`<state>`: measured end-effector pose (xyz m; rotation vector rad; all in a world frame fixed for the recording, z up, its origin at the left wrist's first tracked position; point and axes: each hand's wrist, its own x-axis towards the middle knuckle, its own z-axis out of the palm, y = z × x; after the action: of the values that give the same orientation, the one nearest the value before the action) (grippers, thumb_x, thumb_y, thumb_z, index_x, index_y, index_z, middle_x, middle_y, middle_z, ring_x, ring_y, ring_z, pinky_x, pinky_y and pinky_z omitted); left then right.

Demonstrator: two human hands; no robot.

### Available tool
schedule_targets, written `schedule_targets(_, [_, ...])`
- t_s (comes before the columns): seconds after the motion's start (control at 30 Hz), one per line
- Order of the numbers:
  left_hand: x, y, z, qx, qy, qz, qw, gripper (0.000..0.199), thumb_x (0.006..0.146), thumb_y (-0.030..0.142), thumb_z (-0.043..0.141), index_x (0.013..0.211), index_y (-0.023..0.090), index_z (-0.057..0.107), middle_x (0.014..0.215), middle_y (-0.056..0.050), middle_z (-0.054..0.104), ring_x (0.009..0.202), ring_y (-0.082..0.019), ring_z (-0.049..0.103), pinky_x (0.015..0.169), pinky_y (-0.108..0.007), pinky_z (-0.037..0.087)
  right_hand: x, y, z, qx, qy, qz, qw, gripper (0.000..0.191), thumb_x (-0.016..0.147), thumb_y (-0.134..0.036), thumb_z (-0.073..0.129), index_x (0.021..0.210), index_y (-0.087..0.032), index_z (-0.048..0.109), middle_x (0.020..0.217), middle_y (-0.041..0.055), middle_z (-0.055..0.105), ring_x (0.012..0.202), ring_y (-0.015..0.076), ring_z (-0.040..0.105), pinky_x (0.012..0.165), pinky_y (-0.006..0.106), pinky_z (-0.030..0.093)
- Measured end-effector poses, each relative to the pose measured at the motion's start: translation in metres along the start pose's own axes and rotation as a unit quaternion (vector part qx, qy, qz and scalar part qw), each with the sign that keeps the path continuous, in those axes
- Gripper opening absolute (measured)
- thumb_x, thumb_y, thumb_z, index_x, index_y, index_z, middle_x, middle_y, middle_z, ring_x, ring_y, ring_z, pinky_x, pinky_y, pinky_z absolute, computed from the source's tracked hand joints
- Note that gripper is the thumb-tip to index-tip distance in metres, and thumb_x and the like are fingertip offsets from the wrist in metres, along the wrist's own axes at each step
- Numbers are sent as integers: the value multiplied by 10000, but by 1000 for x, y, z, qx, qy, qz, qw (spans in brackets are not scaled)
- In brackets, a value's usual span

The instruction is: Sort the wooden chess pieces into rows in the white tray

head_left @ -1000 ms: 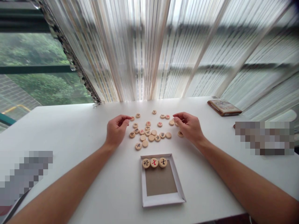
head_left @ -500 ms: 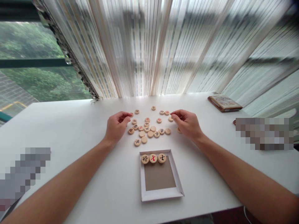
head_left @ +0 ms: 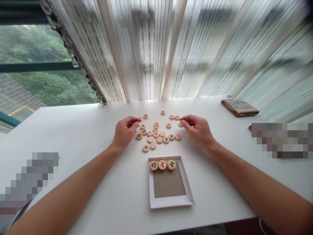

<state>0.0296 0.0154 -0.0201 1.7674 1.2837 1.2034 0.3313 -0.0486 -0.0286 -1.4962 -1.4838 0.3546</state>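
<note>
The left hand (head_left: 126, 132) had its thumb and forefinger curled close together beside a partly hidden disc (head_left: 140, 118); whether it was pinching that piece, I couldn't tell. Across from it, the right hand (head_left: 197, 130) curled likewise over another half-covered disc (head_left: 180, 124), its grip just as unclear to me. Counting those two, I made out twenty-two loose wooden discs on the white worktop (head_left: 97, 192), scattered between the hands; five lay plainly blank side up, and four clearly showed red characters. Nearer the person, one shallow white tray (head_left: 172, 203) held three discs (head_left: 162, 164) in a row along its far side, two marked black, the middle one red.
</note>
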Motion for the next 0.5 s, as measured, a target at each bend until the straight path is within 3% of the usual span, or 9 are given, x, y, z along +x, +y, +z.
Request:
schedule_targets(0.23, [0, -1, -1, 55, -14, 9, 998, 248, 830, 324, 695, 981, 171, 818, 1083, -85, 810, 610, -124, 610, 592, -267, 478, 8, -1, -6, -37, 25, 1, 999, 287, 887, -395, 664, 1006, -192, 828, 1038, 98, 837, 784, 227, 727, 751, 354, 581])
schedule_targets(0.5, [6, -10, -2, 59, -14, 8, 998, 279, 866, 380, 700, 1051, 196, 800, 1147, -100, 812, 660, -159, 650, 633, -291, 543, 34, 23, -26, -85, 57, 60, 993, 333, 944, -335, 594, 1106, -173, 836, 1067, 105, 851, 786, 227, 762, 832, 371, 604])
